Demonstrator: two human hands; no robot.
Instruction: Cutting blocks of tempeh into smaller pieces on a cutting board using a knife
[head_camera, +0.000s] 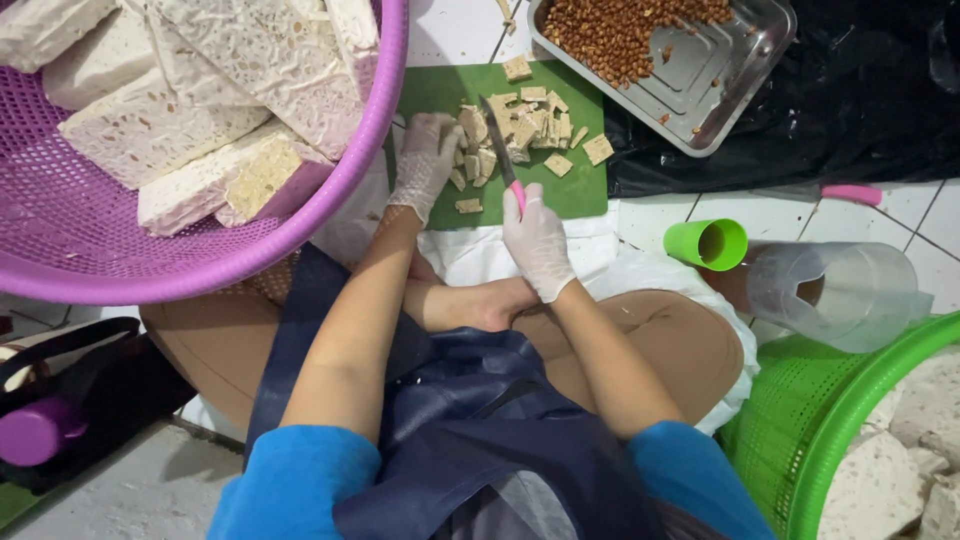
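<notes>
Person seated on tiled floor, green cutting board (575, 190) laid just ahead of the knees; all positions below taken from that board. Right hand (537, 240), gloved white, at the board's near edge, fingers wrapped closed around the pink handle of a knife (503, 160); blade runs away from the body and slightly left, tip reaching into the cut pile. Left hand (425, 160), also gloved, on the board's left part, fingers curled down loosely and resting against the left side of the pile; whether it pinches a piece cannot be told. Tempeh pieces (525, 128), pale tan with bean flecks, heaped mid-board around the blade, a few strays toward the right and far edges, one at the near side between the two hands. Left of the board, overlapping its corner, a purple plastic basket (120, 270) carrying whole tempeh blocks (160, 125), white-skinned, one showing a cut tan face. Beyond the board's far right corner, a metal tray (725, 85) with brown peanuts (620, 30) piled in its left half. Right of the board, near, a green cup (708, 243) lying on its side, then a clear plastic jug (835, 293) just beside it. Farther right and nearer the body, a green basket (800, 420) with more pale blocks.
</notes>
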